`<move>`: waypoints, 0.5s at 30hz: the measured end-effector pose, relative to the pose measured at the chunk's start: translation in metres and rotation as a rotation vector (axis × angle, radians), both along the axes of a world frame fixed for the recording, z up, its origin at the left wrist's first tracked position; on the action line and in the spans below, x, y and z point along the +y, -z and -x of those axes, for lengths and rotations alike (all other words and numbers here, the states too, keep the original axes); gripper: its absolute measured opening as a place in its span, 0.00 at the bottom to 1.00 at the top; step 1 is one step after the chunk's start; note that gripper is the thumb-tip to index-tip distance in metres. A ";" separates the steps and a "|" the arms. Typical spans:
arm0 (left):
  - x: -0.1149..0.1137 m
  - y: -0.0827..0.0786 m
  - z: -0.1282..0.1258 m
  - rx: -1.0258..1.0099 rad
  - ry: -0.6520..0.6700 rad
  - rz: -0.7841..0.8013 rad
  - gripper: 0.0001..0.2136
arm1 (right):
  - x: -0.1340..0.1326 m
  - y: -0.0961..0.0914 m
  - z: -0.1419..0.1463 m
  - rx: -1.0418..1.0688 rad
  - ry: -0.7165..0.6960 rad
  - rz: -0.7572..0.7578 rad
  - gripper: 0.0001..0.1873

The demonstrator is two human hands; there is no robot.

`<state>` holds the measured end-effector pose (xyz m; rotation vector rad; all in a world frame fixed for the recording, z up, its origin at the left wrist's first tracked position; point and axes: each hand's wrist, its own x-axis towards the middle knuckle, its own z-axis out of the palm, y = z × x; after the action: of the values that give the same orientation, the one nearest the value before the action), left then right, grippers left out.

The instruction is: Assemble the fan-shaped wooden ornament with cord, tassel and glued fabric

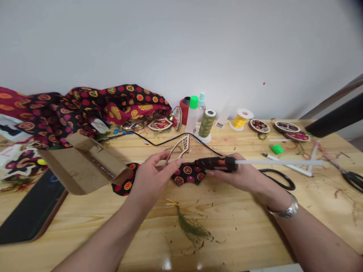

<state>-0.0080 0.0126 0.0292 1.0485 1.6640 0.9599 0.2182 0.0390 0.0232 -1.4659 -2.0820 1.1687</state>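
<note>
My left hand (154, 175) pinches a pale wooden cut-out frame (185, 144) with openwork at its upper end, tilted above the table. In my right hand (236, 175) is a black glue gun (217, 163), its nozzle pointing left close to my left fingertips. A long whitish glue stick (279, 163) sticks out of the gun's back. Beneath the nozzle lies a dark patterned fabric piece (189, 174) with a scalloped edge. Another patterned fabric piece (126, 187) is partly hidden behind my left wrist. Nearer me rests a green thread tassel (193, 226) tied with yellow.
An open cardboard box (85, 170) and a phone (31, 207) are at left, before heaped patterned cloth (93, 102). Behind my hands stand a green spool (207, 124), a green-capped bottle (193, 113) and a yellow spool (239, 120). Scissors (353, 179) lie far right.
</note>
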 end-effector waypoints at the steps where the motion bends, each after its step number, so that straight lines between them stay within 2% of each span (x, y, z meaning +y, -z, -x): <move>1: 0.000 0.000 0.000 0.009 0.004 0.002 0.29 | 0.000 0.000 0.000 -0.001 -0.008 -0.005 0.16; 15: 0.002 0.000 0.003 0.058 0.025 0.018 0.29 | 0.000 -0.005 -0.002 0.013 -0.001 -0.010 0.14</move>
<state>-0.0105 0.0146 0.0294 1.0921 1.7004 0.9049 0.2198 0.0388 0.0278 -1.4495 -2.0775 1.1630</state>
